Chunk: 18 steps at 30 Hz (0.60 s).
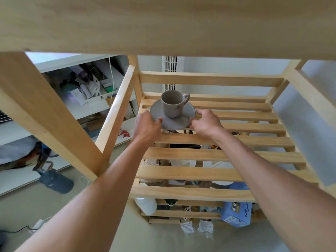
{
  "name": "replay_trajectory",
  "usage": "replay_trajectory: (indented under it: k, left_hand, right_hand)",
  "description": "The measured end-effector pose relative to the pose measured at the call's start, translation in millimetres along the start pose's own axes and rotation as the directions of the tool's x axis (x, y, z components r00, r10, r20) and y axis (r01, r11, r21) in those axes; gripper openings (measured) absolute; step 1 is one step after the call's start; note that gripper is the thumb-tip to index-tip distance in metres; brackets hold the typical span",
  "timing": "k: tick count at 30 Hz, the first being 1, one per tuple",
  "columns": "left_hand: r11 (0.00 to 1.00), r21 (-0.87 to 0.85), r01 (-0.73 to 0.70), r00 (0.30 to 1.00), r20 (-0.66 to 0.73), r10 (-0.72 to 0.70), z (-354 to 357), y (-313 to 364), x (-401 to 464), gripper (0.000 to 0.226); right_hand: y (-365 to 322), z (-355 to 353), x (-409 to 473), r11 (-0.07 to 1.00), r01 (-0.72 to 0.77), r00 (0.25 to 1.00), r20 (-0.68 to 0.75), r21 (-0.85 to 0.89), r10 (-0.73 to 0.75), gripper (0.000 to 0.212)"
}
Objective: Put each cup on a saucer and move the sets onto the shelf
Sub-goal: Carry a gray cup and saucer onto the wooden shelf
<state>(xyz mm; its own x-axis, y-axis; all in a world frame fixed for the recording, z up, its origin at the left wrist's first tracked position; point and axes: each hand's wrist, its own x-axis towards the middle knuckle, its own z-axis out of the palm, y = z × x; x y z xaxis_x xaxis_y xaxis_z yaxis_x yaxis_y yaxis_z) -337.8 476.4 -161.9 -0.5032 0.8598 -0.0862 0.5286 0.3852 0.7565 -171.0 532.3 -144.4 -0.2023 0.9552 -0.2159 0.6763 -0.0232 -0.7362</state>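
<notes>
A grey cup (172, 104) stands upright on a grey saucer (183, 120), its handle pointing right. The set is at the back left of a slatted wooden shelf (227, 155). My left hand (147, 124) grips the saucer's left rim. My right hand (205, 122) grips its right rim. Whether the saucer rests on the slats or hovers just above them I cannot tell.
A wooden tabletop (163, 24) overhangs the shelf at the top of the view. Through the slats lower shelves show white bowls (183, 163), a white bottle (146, 205) and a blue box (236, 213). White shelving with clutter (87, 88) stands at left, a dark bottle (56, 180) on the floor.
</notes>
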Motion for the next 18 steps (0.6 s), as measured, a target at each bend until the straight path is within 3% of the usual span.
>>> replay_trajectory:
  k: [7,10,18]
  left_hand:
    - [0.995,-0.007,-0.097,0.995,0.01,0.097,-5,4,-30,0.047]
    - [0.992,-0.06,-0.112,0.99,0.08,0.117,-19,13,-58,0.055]
    - [0.971,-0.126,-0.202,0.96,0.172,0.222,-70,23,-156,0.05]
  right_hand:
    - [4,-8,-19,0.998,0.039,0.999,-0.004,0.04,-0.039,0.058]
    - [5,-12,-47,0.998,0.048,0.999,0.018,0.048,-0.049,0.053]
    - [-9,-29,-156,0.994,-0.004,0.999,0.047,0.106,-0.001,0.046]
